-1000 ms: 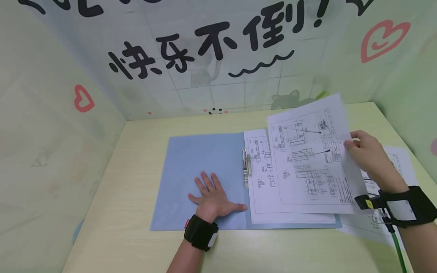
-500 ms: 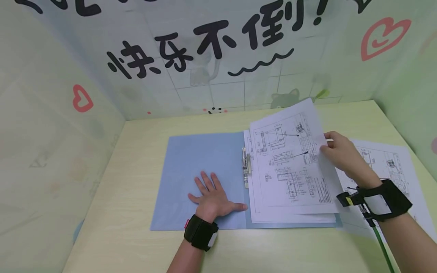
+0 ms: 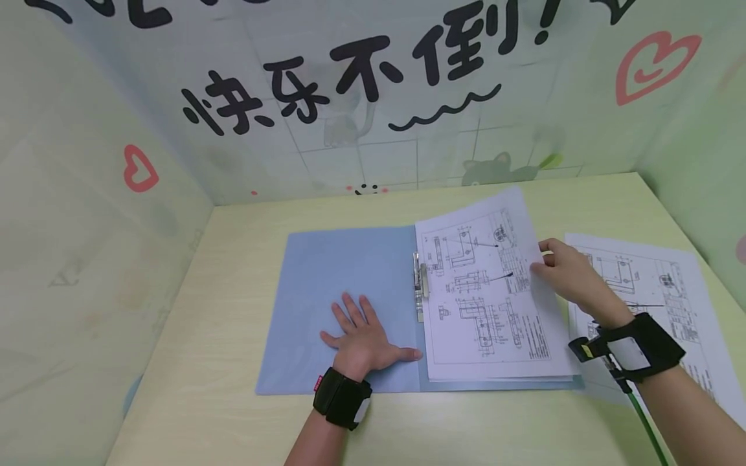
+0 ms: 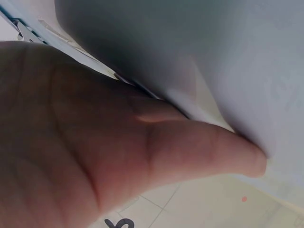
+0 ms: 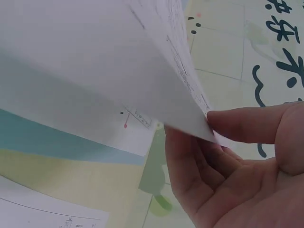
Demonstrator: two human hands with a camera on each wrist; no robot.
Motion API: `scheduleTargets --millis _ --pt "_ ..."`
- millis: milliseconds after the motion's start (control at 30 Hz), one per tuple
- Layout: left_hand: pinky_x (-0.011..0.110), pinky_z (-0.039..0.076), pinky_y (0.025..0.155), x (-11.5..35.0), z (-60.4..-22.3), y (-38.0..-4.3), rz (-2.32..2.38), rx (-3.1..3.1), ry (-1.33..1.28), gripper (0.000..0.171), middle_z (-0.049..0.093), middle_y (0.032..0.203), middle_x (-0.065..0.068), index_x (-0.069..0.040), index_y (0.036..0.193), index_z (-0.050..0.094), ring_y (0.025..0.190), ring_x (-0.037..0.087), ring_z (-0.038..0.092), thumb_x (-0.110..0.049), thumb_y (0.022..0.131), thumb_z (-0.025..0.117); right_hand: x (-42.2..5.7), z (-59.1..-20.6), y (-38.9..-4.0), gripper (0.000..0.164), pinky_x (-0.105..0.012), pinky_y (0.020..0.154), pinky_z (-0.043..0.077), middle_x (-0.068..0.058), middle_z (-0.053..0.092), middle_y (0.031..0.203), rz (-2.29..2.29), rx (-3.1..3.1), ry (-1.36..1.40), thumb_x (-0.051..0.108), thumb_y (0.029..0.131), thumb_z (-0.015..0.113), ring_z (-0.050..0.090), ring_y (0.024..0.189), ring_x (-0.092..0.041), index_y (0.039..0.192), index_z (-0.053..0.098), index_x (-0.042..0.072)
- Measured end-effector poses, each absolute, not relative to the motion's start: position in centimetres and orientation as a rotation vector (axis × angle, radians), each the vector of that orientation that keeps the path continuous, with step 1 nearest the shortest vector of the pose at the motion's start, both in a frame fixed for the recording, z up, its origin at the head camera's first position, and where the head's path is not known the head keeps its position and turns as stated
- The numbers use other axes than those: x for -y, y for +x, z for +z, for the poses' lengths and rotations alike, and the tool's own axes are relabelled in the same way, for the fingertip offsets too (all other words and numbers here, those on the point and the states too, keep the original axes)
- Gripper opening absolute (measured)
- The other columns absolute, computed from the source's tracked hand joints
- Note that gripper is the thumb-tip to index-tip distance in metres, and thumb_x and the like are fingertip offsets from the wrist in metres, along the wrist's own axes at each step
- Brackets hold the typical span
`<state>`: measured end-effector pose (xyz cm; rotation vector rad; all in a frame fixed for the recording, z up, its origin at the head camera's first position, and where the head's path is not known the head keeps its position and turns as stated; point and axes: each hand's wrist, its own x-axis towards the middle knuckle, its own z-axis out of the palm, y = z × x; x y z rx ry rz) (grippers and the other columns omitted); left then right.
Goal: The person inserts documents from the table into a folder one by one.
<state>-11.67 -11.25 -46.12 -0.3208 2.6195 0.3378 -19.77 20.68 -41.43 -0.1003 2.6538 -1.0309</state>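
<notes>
A blue clip folder (image 3: 326,265) lies spread on the table, with a metal clip (image 3: 419,291) along its middle. My left hand (image 3: 364,343) rests on the folder's left cover, fingers straight and spread, thumb reaching toward the spine. With thumb and fingers, my right hand (image 3: 574,278) pinches the right edge of a sheet of paper (image 3: 474,362) printed with technical drawings. That sheet lies over other paper on the folder's right half, its left edge close beside the clip. In the right wrist view the pinched sheet (image 5: 109,61) bends upward, lifted off the paper beneath.
Another printed drawing sheet (image 3: 676,310) lies on the pale wooden table (image 3: 221,298) at the right, partly under the right forearm. Printed curtain-like walls (image 3: 326,155) close in the back and both sides. A green cable (image 3: 647,421) trails from the right wrist strap.
The right hand has carried the pinched sheet left and lower, over the paper in the folder. More of the loose sheet on the right now shows. The left hand stays in place.
</notes>
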Motion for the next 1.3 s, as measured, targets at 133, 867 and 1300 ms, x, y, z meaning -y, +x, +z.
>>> scheduleTargets --millis 133,867,1300 --pt "0.08 0.012 0.108 11.2 -46.1 -11.6 0.333 -2.622 -0.32 0.146 -0.014 0.165 0.019 -0.006 0.159 0.002 0.151 0.046 -0.013 -0.081 0.057 0.074 -20.8 -41.7 -19.7 0.059 -0.043 0.078 0.057 -0.039 0.05 0.132 -1.025 -2.631 -0.13 0.024 0.104 0.046 0.064 0.1 -0.042 0.148 0.026 -0.009" --pt "0.08 0.011 0.108 11.3 -46.1 -11.7 0.349 -2.626 -0.315 0.145 -0.015 0.165 0.02 -0.006 0.159 0.001 0.151 0.046 -0.014 -0.079 0.058 0.076 -29.1 -41.1 -18.4 0.071 -0.061 0.084 0.046 -0.041 0.039 0.137 -0.914 -2.732 0.068 0.042 0.104 0.042 0.042 0.118 -0.055 0.145 0.027 -0.013" --pt "0.08 0.01 0.108 11.3 -46.0 -11.7 0.354 -2.623 -0.315 0.145 -0.015 0.165 0.02 -0.005 0.159 0.002 0.151 0.046 -0.014 -0.079 0.058 0.076 -35.8 -43.4 -16.2 0.097 -0.061 0.076 0.049 -0.05 0.036 0.116 -0.592 -2.743 0.54 0.048 0.094 0.058 0.049 0.087 -0.052 0.138 0.016 -0.028"
